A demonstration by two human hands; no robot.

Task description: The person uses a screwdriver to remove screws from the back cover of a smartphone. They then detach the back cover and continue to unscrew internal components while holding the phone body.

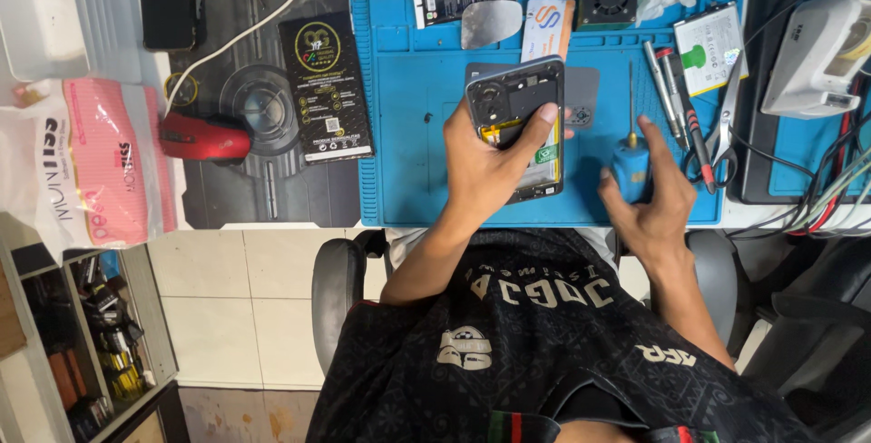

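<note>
The left hand [485, 166] grips an opened phone [517, 125], thumb pressed on its exposed interior near the upper right and the remaining fingers wrapped behind the left edge, out of view. The phone lies back-open on the blue work mat [408, 134], its long axis running away from the person, nearly upright in the head view with a slight tilt. The right hand [655, 191] closes around the blue handle of a screwdriver [630, 148], fingers curled and gathered on the grip; the thin shaft points up and away, roughly parallel to the phone's long axis. The tool stands just to the right of the phone, apart from it, so the right hand is the nearer one to the phone's right edge. Further right lie tweezers and pens [676, 103]; to the left rest a black box [325, 84] and a red mouse [207, 137].
</note>
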